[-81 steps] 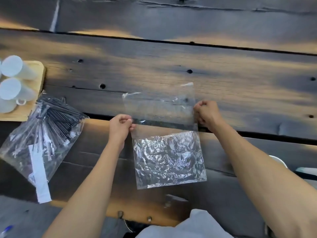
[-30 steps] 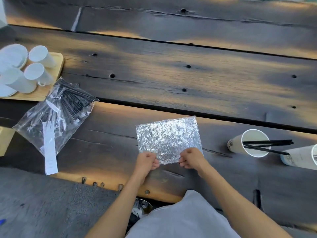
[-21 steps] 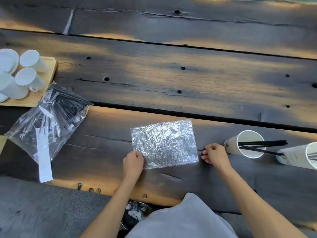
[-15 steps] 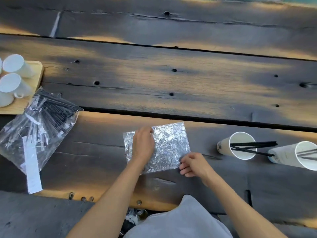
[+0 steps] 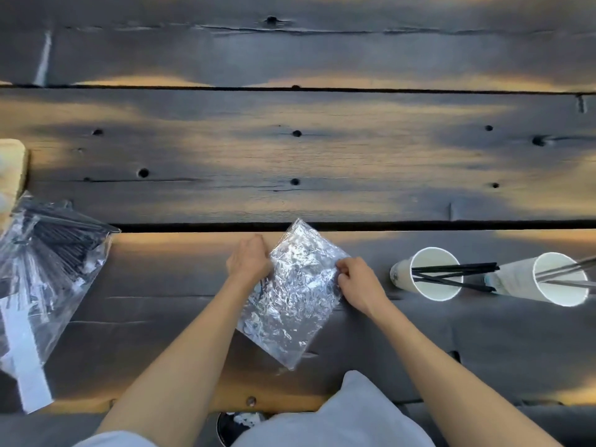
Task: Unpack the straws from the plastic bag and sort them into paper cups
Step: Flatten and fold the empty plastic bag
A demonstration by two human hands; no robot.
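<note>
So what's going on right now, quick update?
Left hand and right hand pinch crumpled empty bag. Full straw bag untouched, far left. Nothing blocking.

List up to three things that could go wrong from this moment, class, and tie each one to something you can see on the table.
1. The near paper cup holds black straws that stick out far past its rim, close to the right hand; a careless sweep might tip it.
2. The second paper cup stands at the frame's right edge, so it is easy to overlook.
3. Both hands, the left hand included, pinch the crinkled empty bag, while the full straw bag waits, its opening not visible.
</note>
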